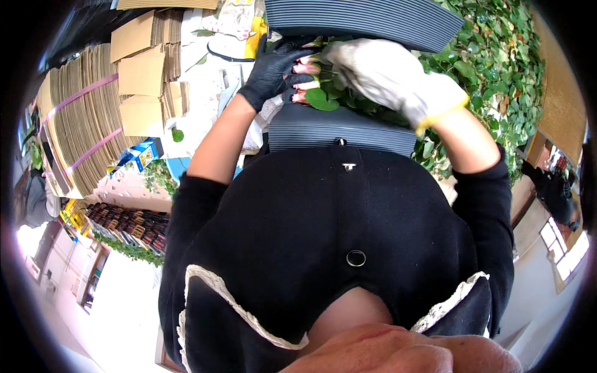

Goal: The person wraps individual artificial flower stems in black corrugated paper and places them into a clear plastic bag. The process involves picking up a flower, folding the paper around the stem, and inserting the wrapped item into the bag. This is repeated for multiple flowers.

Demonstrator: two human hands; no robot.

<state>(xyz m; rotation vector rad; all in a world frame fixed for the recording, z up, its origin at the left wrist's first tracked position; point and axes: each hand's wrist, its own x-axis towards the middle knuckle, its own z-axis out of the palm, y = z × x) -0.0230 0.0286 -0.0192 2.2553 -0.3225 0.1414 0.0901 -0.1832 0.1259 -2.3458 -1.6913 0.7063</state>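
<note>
My left hand (pixel 272 69), in a black glove, lies at the heads of several pink-and-white roses (pixel 306 68). Its fingers are spread and touch the blooms. My right hand (pixel 367 65) wears a white glove with a yellow cuff and is over the leafy stems just right of the blooms. Motion blurs that glove, and its fingertips are hidden among the leaves. The roses lie between a far dark grey ribbed panel (pixel 360 22) and a near one (pixel 342 128). One broad green leaf (pixel 322 99) sticks out below the blooms.
Strapped stacks of cardboard (pixel 81 105) stand at the left, beside folded brown cardboard pieces (pixel 142 74). A blue-and-white box (pixel 142 155) is below them. Dense green foliage (pixel 497 74) fills the right side. Far right, a person in dark clothes (pixel 553 193) is partly visible.
</note>
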